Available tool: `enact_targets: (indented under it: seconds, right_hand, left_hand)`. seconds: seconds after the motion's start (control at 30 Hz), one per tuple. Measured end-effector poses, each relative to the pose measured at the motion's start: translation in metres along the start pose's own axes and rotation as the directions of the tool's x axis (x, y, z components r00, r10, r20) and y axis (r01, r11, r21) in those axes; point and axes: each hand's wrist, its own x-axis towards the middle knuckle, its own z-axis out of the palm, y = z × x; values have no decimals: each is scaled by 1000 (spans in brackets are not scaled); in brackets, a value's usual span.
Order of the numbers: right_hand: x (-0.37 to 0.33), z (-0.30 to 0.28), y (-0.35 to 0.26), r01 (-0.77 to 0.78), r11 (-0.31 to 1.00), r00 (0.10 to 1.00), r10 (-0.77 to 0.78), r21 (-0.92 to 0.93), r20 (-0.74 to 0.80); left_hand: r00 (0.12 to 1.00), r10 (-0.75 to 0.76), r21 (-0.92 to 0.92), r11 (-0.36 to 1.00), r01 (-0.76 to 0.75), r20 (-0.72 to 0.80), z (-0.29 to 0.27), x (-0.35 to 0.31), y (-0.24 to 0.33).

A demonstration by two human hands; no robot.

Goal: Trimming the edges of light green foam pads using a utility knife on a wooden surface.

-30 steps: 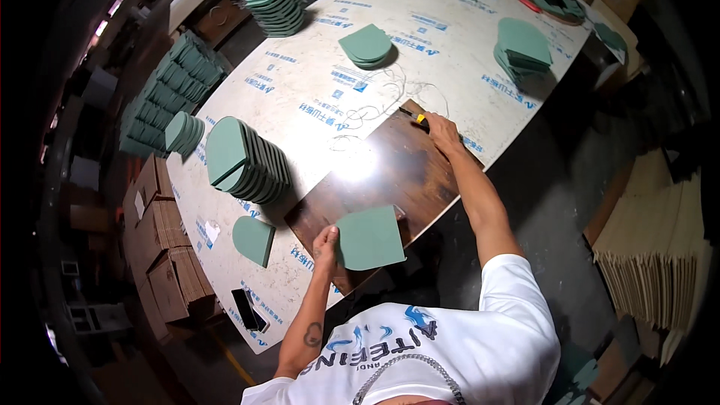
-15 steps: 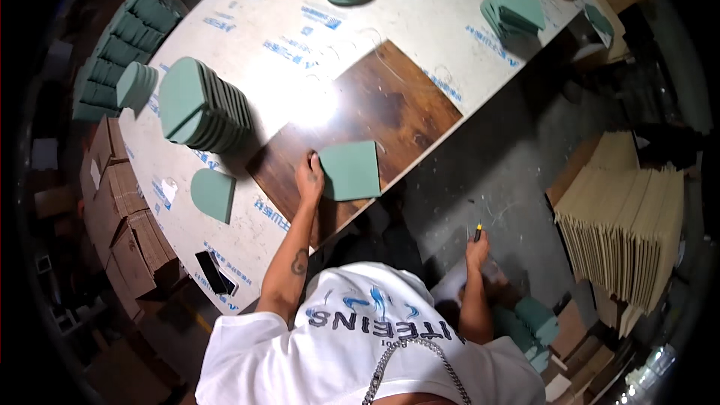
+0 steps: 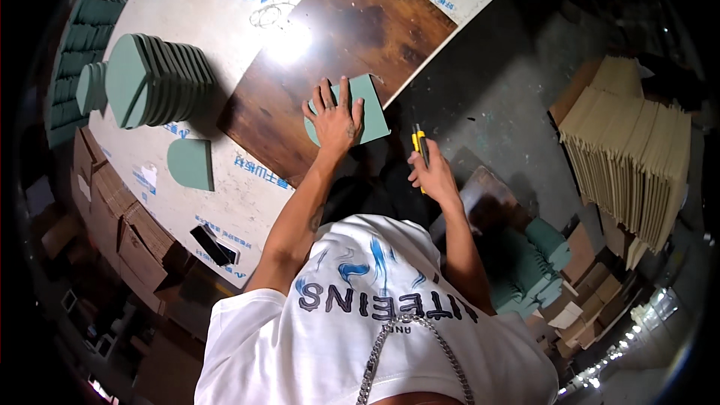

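Note:
My left hand (image 3: pixel 337 124) lies flat with spread fingers on a green pad (image 3: pixel 370 109) that is rounded at one end and straight at the other. Beneath the pad is a dark brown wooden board (image 3: pixel 262 116), and the pad's straight end reaches past the board's near edge. In my right hand (image 3: pixel 435 176) is a yellow-and-black utility knife (image 3: pixel 419 141), pointing away from me. It is held off the table's edge, just right of the pad and apart from it.
A tall stack of green pads (image 3: pixel 161 79) stands left of the board, with a single pad (image 3: pixel 192 165) nearer me. A phone (image 3: pixel 211 244) rests by the table's (image 3: pixel 251 221) near left edge. Stacked cardboard sheets (image 3: pixel 626 150) stand right; more green pads (image 3: pixel 525 270) lie low beside me.
My left hand has gone from gripping the pad's left edge to lying flat on top. My right hand has brought the knife up and left, close to the pad. The view has shifted.

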Motion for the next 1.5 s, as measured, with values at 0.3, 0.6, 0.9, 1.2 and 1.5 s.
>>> enact_targets:
  seconds: [0.3, 0.6, 0.9, 1.2, 1.5]
  right_hand:
    - [1, 10, -60, -80, 928, 953, 178, -364, 244]
    - [5, 14, -83, -128, 890, 924, 268, -439, 274]
    - [12, 19, -63, -97, 865, 921, 265, -493, 285]
    - [33, 27, -22, -36, 866, 951, 183, -499, 248]
    - [16, 27, 10, 150, 820, 977, -36, -552, 211]
  left_hand:
    - [999, 4, -11, 1000, -5, -41, 3, -5, -1]
    - [1000, -27, -41, 999, 26, -13, 2, -5, -1]
    - [1000, -21, -18, 1000, 21, -4, 7, -5, -2]
    - [1000, 3, 40, 999, -4, 19, 10, -3, 0]
    - [1000, 6, 57, 998, -5, -6, 14, -2, -2]
